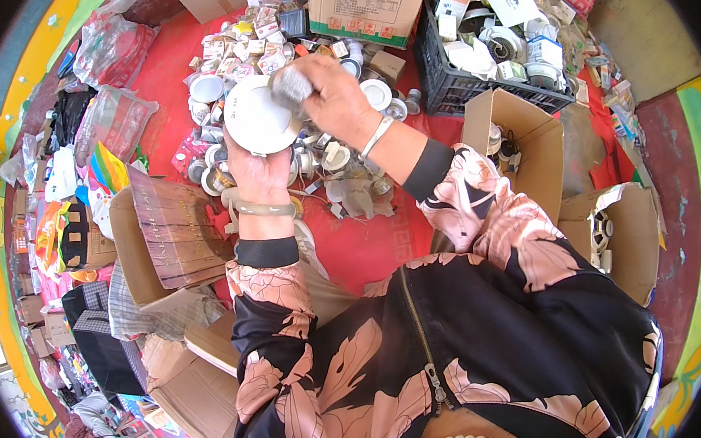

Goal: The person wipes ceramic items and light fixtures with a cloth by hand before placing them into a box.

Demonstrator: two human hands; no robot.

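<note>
My left hand (263, 170) is closed around the underside of a white round lamp fitting (257, 120), its smooth pale face turned up. A few small dark marks show near that face's left side. In my right hand (342, 101) is a wadded grey cloth (292, 87), pressed against or just over the fitting's right edge; I cannot tell whether they touch. Below and around both hands lies a heap of round white and silver lamp fittings (335, 155). Small cartons (245, 46) are piled just beyond it.
A black plastic crate (460, 88) full of fittings stands at the far right. Open cardboard boxes flank me, one at the right (537, 140) and one at the left (170, 235). A large carton (369, 4) stands at the back. Red sheeting (370, 246) covers the floor.
</note>
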